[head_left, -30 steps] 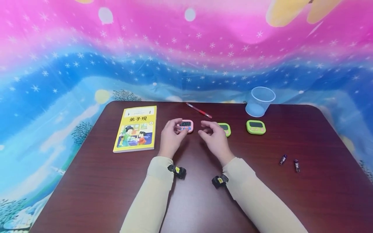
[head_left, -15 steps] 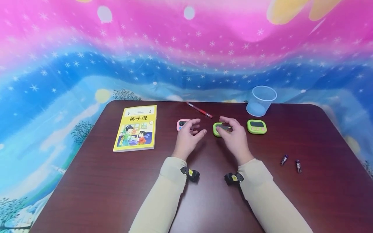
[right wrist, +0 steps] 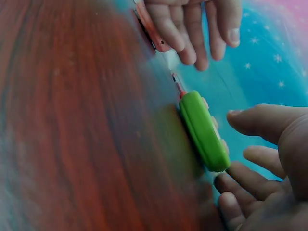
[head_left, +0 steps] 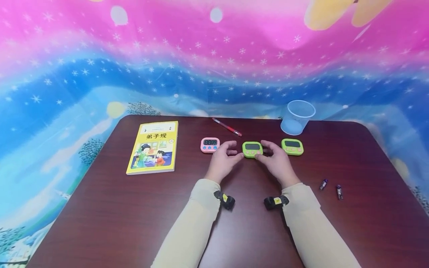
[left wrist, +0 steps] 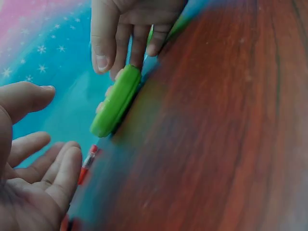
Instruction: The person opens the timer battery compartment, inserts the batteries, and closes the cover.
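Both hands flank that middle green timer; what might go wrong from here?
The right thumb, near the middle green timer, might press a button accidentally. The right hand, close to the right green timer, might bump it. The loose batteries near the right sleeve might roll if brushed.

Middle green timer (head_left: 252, 149): screen hidden in wrist views. Batteries (head_left: 339, 192): print too small to read.

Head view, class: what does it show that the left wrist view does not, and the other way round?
Only the head view shows the yellow book, pink timer, two batteries and the screen of the middle timer. Only the left wrist view shows that timer edge-on and the palm of the left hand. Both show that timer, the red pen, left hand and right hand.
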A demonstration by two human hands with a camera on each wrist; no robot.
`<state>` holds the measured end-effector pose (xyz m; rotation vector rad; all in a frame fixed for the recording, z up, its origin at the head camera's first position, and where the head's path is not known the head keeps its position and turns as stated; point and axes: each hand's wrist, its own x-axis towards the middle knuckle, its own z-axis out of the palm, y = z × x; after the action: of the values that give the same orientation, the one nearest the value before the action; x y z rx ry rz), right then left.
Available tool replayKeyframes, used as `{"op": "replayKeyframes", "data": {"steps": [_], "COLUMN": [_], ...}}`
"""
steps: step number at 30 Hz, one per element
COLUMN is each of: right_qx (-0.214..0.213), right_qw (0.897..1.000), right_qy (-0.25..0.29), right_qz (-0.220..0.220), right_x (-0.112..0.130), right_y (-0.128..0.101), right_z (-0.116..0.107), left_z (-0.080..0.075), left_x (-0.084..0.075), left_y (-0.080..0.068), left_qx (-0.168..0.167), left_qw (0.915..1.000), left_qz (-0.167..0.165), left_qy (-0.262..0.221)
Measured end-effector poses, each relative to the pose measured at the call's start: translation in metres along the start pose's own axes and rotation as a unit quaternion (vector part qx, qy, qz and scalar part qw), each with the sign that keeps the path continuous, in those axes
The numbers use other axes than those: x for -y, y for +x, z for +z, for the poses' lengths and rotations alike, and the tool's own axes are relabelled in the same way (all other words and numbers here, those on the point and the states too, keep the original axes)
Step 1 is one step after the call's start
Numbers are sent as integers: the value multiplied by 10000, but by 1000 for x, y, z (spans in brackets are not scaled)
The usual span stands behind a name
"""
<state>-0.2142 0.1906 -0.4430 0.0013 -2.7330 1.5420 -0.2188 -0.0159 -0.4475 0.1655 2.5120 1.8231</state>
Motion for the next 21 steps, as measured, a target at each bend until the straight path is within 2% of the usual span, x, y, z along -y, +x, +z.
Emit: {"op": "replayKeyframes", "data": {"steps": [5, 8, 11, 15, 21], "right_qx": [104, 127, 111, 59, 128], "right_qw": [9997, 9997, 9998, 9999, 9973], "right_qy": [3, -58, -51, 93, 714], "right_qz": [205, 218, 154, 30, 106], "right_x": [-5, -6, -7, -10, -11], "right_y": [1, 0, -1, -4, -11], "right_z": [-2, -2, -1, -1, 0], "left_z": [7, 8, 10, 12, 12], "left_x": [3, 1, -1, -1, -1], "left_y": [7, 9, 9, 7, 6], "left_qx": [206, 349, 494, 591, 591], "left_qw": [9974, 9919, 9866, 9847, 9843], "left_qz": [-261, -254, -128, 34, 182], "left_qy": [631, 1197, 1547, 1637, 1654]}}
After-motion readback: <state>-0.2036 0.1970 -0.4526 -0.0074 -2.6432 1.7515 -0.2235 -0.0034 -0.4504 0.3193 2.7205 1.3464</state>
